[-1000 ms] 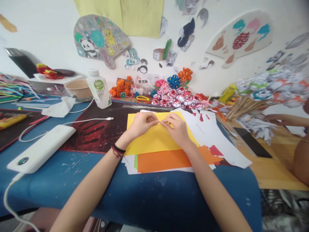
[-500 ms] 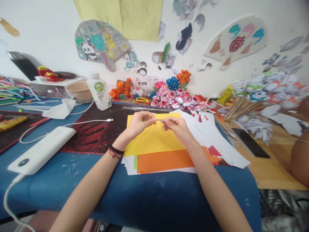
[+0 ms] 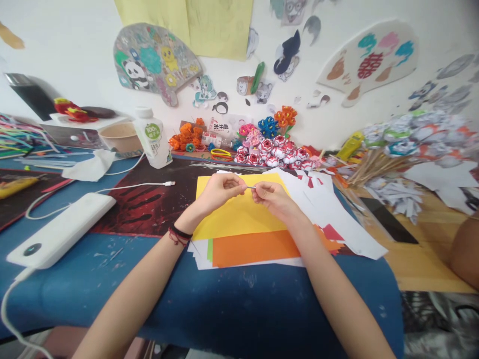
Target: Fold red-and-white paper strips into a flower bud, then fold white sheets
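A thin, short grey rod [image 3: 251, 187] spans the small gap between my hands; its exact kind is too small to make out. My left hand [image 3: 223, 192] pinches one end between thumb and fingers. At the other end, the thumb and curled fingers of my right hand [image 3: 276, 199] are closed on it. Both hands hover over a yellow paper sheet [image 3: 239, 217], which lies on an orange sheet [image 3: 254, 249] and a stack of white paper. Most of the rod is hidden by my fingers.
Behind the hands lie thin wires [image 3: 220, 167] and paper flowers [image 3: 267, 152]. A white bottle [image 3: 151, 137] and a power bank [image 3: 62, 229] with cables are on the left. White paper [image 3: 329, 214] with red scraps lies right. Another person's arm [image 3: 466, 249] shows at the right edge.
My fingertips have drawn slightly closer together, the left hand shifting a little right, so less of the rod shows. The view has shifted slightly.
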### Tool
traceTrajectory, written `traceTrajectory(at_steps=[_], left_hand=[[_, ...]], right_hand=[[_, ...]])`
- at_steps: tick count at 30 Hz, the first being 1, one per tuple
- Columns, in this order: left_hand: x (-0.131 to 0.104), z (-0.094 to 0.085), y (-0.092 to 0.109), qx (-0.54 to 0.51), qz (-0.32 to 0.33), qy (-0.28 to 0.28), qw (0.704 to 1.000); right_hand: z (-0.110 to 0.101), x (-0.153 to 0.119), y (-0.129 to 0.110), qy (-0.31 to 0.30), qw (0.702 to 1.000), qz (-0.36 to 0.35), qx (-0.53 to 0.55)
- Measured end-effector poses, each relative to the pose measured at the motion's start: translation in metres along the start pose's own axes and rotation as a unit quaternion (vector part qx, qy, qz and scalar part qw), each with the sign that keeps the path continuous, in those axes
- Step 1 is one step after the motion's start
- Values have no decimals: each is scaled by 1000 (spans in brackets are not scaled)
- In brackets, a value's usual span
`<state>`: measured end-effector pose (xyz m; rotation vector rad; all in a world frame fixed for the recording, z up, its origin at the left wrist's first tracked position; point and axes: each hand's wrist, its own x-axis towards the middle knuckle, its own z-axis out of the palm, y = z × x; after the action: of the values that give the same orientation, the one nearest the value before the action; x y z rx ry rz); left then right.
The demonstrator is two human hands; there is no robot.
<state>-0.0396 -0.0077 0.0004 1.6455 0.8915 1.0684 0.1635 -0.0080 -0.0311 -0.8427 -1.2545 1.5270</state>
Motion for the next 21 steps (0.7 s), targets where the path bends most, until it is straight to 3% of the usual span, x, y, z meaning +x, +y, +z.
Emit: traceTrajectory(at_steps=[6, 14, 18, 21], left_hand=[[0, -1, -2, 45, 26, 39, 998], [-1, 0, -1, 148, 58, 77, 984], [-3, 2, 2, 175, 82, 79, 978], [-3, 2, 4, 131, 74, 75, 986]], right_hand=[[0, -2, 0, 14, 999, -24, -32], [11, -4, -3, 84, 980, -96, -153], [11, -5, -3, 87, 981, -100, -142], [8, -7, -6, 60, 989, -88, -101]])
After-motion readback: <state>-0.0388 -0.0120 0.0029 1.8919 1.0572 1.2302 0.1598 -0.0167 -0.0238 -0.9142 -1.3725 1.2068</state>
